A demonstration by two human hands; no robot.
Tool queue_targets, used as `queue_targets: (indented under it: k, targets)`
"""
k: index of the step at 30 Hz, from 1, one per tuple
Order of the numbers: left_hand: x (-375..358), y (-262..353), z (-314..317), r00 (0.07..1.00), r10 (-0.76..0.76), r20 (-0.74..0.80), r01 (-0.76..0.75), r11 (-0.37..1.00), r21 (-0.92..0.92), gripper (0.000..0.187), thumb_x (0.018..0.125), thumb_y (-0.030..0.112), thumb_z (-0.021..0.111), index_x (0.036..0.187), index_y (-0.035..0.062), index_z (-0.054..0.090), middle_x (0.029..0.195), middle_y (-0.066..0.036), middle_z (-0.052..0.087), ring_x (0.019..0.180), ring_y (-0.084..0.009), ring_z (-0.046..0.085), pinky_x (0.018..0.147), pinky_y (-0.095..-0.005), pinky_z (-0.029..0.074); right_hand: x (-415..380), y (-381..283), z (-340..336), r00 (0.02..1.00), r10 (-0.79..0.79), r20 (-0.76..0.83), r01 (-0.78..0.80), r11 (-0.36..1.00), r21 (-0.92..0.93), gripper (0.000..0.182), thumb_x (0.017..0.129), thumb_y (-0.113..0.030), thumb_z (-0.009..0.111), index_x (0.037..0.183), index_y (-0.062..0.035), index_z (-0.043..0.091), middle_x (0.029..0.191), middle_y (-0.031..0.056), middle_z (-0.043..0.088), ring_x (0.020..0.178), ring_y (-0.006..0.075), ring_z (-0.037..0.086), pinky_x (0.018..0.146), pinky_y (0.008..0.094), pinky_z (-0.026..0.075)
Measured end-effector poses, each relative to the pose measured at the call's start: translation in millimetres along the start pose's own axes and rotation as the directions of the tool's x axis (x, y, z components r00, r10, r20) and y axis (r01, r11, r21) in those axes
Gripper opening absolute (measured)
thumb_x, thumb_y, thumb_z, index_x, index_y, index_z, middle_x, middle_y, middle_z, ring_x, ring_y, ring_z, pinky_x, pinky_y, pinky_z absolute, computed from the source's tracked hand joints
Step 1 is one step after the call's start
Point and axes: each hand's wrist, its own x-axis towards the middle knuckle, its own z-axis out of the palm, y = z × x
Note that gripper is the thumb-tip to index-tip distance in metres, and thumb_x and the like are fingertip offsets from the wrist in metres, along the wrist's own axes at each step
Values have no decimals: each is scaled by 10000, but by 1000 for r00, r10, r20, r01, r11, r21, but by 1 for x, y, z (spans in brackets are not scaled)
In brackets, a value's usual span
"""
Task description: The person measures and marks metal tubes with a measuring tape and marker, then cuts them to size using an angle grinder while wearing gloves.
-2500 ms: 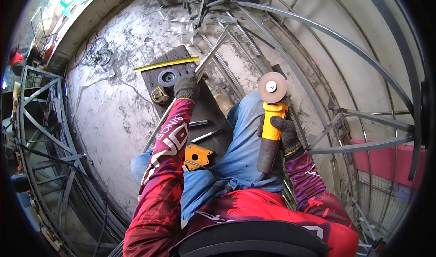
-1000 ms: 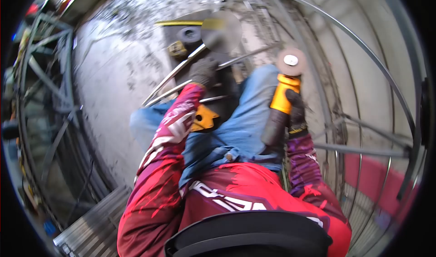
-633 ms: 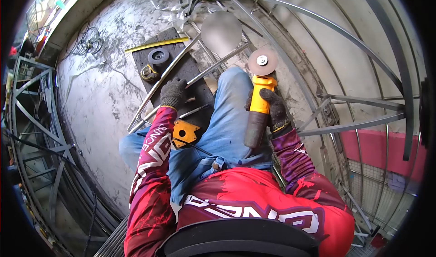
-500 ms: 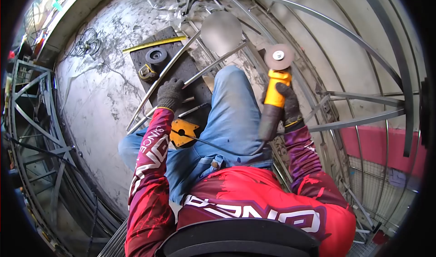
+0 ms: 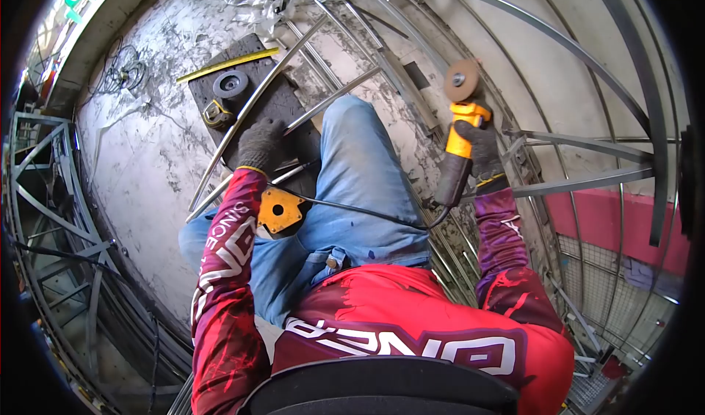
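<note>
My right hand (image 5: 481, 149), in a dark glove, is closed around the yellow and black body of an angle grinder (image 5: 461, 140). Its brown disc (image 5: 461, 80) points away from me, off to the right of my knee. My left hand (image 5: 261, 145), also gloved, has its fingers curled at the end of a metal tube (image 5: 334, 99); part of the grip is hidden. Beside it runs a longer metal tube (image 5: 253, 103) across a dark board (image 5: 246, 55). A yellow magnetic welding square (image 5: 280, 210) lies by my left forearm, against my leg.
On the board are a black grinding wheel (image 5: 230, 85), a tape measure (image 5: 217, 114) and a yellow ruler (image 5: 228, 64). A curved metal frame (image 5: 543, 32) rises at right, with bars reaching inward. Metal trusses (image 5: 62, 202) stand at left. The grinder's cord (image 5: 367, 215) crosses my thigh.
The grinder has moved right, away from my leg, and its disc has turned. My left hand has shifted slightly left in view, along with the board and tubes.
</note>
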Motion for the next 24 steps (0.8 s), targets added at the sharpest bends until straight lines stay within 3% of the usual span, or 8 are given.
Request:
queue_targets:
  k: [3,5,9,12,16,19,21,24]
  targets:
    - [29,35,3,997,-2,-83,-5,997,-76,241,889,293,661,1078,144,678,1053,-174,675,971,-403,696,791,-519,556,16,17,32,997,13,71,-11,1000,-27,751,736,33,845,1367,-97,459,1191,59,604,1072,206,628,937,371,563]
    - [47,50,6,996,-67,-58,57,986,-154,221,846,269,671,1054,197,686,1078,-171,681,983,-386,699,771,-512,552,14,1,54,981,185,61,-189,980,57,752,731,39,841,1362,-100,455,1186,69,595,1024,221,648,847,369,607]
    - [60,53,9,994,-32,-106,13,985,-170,252,844,300,673,1058,169,685,1029,-171,692,946,-394,709,774,-517,556,33,9,60,981,187,45,-187,982,-22,773,737,41,831,1388,-105,440,1185,78,591,984,227,663,780,359,627]
    - [58,41,10,1000,-30,10,31,985,-169,240,874,300,653,1055,145,685,1080,-174,681,974,-408,690,810,-521,548,60,11,49,983,-12,182,53,974,-222,805,741,13,855,1419,-92,435,1218,57,590,1080,194,621,928,356,565]
    - [50,29,10,1000,-3,-9,2,991,-137,294,872,328,665,1076,115,673,1111,-181,660,1015,-415,658,827,-524,529,83,-1,12,971,-8,237,42,989,-140,590,836,-5,790,1353,-69,513,1238,44,599,1169,184,593,1041,349,483]
    - [57,45,5,999,3,-40,-7,995,-103,332,864,305,667,1150,138,641,1128,-146,649,1123,-378,624,902,-520,495,78,-13,6,957,264,123,-249,960,-125,644,813,-20,813,1377,-55,504,1307,59,592,1223,197,578,1079,361,463]
    - [78,55,21,972,91,-218,-113,989,-92,382,866,301,664,1219,164,613,1160,-127,636,1180,-367,590,1004,-537,430,78,12,4,988,45,151,-12,977,-213,699,794,-26,832,1401,-51,487,1319,65,579,1223,205,576,1095,378,456]
    - [93,57,32,973,162,-162,-186,972,-146,401,913,324,636,1272,154,581,1127,-136,695,1149,-339,636,1133,-554,334,71,43,14,985,72,158,-35,974,-225,814,735,-35,872,1423,-71,439,1298,72,546,1186,215,577,1048,381,495]
